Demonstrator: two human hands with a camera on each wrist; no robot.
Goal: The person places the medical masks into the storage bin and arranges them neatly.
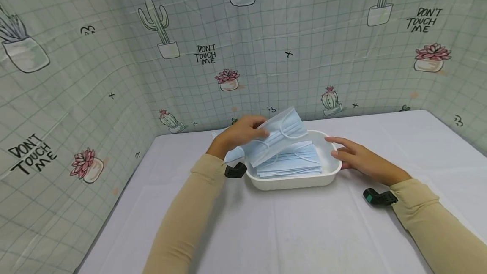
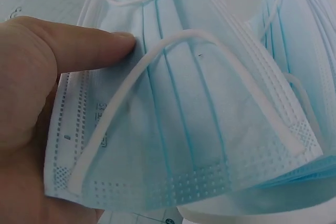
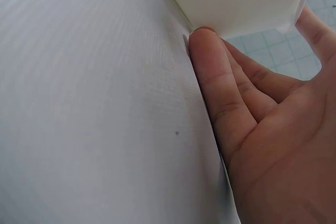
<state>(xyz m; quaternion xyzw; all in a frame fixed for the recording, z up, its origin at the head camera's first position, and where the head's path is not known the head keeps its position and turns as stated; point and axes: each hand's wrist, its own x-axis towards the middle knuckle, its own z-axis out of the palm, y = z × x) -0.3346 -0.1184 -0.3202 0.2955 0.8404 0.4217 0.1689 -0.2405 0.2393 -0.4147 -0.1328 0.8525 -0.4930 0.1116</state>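
Observation:
My left hand (image 1: 241, 133) pinches a pale blue pleated face mask (image 1: 283, 128) by its left part, above the white plastic tray (image 1: 296, 183). In the left wrist view, the thumb lies across the held mask (image 2: 173, 103), whose white ear loop arches over the pleats. Under it, a stack of face masks (image 1: 293, 166) lies inside the tray. My right hand (image 1: 357, 158) holds the tray's right end, its fingers at the rim and outer wall. The right wrist view shows a fingertip against the lower tray wall (image 3: 247, 3), close to the tabletop.
More pale blue mask material (image 1: 233, 154) shows left of the tray, mostly hidden behind my left hand and wrist. The table wears a white cloth (image 1: 304, 231). A grid-patterned curtain with cactus prints (image 1: 266, 45) hangs behind and at both sides.

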